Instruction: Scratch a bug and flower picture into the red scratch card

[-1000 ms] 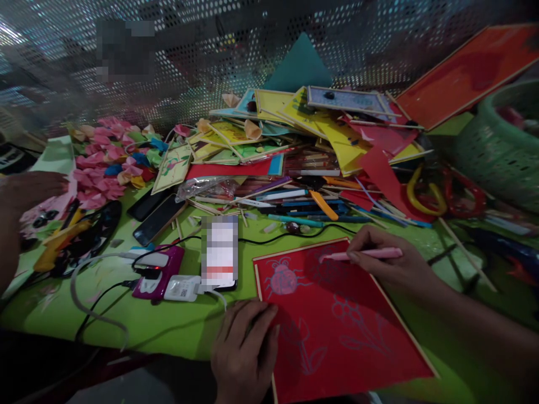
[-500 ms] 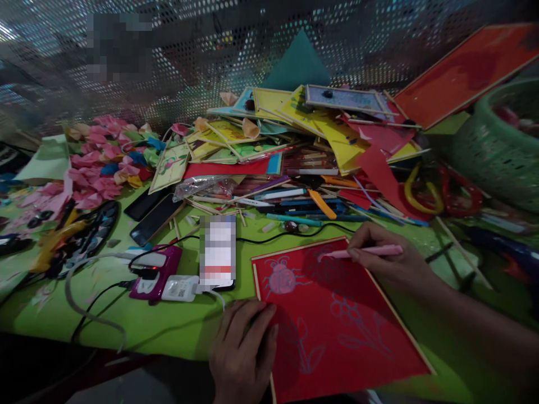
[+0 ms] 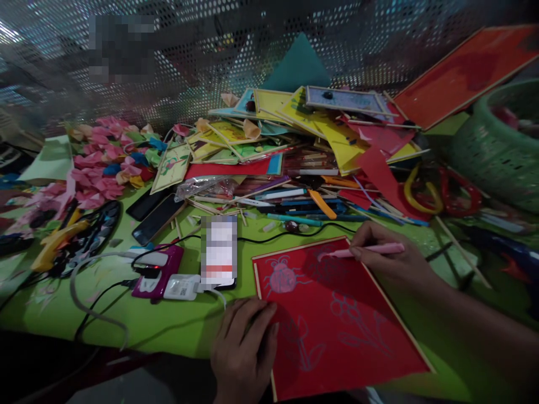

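My right hand (image 3: pixel 387 261) is closed round a pink marker (image 3: pixel 384 248), whose tip rests on a red sheet (image 3: pixel 320 331) near its upper edge. Thin wooden sticks frame the sheet on its top and both sides. Drawn on it are a ladybug-like insect (image 3: pixel 282 276) filled in pink, flower outlines (image 3: pixel 351 314), a tulip-like flower (image 3: pixel 304 348), and a faint round shape under the marker tip. My left hand (image 3: pixel 244 348) lies on the sheet's left edge with fingers lowered, and nothing shows in it.
A phone (image 3: pixel 219 252) on a cable lies beyond my left hand, beside a purple power strip (image 3: pixel 158 273). Pens, sticks and framed pictures (image 3: pixel 345 101) are heaped behind the sheet. Yellow-handled scissors (image 3: pixel 423 191) and a green basket (image 3: pixel 497 146) stand at right; folded pink paper (image 3: pixel 101 163) lies left.
Very little differs. The marker and my right hand have shifted slightly to the right, with the tip still on the round shape. My left hand stays on the sheet's edge.
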### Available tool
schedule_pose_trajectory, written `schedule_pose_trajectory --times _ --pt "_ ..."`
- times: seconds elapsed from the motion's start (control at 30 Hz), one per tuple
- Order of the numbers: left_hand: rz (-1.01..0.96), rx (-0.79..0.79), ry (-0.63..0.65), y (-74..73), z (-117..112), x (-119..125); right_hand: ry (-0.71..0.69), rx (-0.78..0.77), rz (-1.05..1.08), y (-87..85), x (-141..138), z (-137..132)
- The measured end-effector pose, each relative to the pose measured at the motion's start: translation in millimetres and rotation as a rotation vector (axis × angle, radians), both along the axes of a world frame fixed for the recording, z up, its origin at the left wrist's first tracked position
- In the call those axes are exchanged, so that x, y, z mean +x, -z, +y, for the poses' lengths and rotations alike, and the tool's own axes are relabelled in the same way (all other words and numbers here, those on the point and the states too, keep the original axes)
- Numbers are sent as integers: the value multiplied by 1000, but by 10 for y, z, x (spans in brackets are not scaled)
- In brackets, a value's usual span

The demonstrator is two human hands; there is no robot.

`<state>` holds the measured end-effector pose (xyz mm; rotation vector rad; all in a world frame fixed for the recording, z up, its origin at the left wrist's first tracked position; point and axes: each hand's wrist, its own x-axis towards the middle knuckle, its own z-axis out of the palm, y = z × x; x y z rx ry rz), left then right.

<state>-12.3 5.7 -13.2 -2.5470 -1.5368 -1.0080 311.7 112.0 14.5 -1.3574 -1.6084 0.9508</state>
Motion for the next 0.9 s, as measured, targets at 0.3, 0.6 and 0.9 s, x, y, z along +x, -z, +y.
schedule_pose_trajectory --times 0.3,0.6,0.9 --pt "-6 -1 -5 5 -22 -11 15 -50 66 45 31 -7" --pt "5 -18 7 30 -2 -17 16 -92 102 45 35 -25" --pt "-1 -2 -1 12 -9 -14 14 -43 65 6 2 -6"
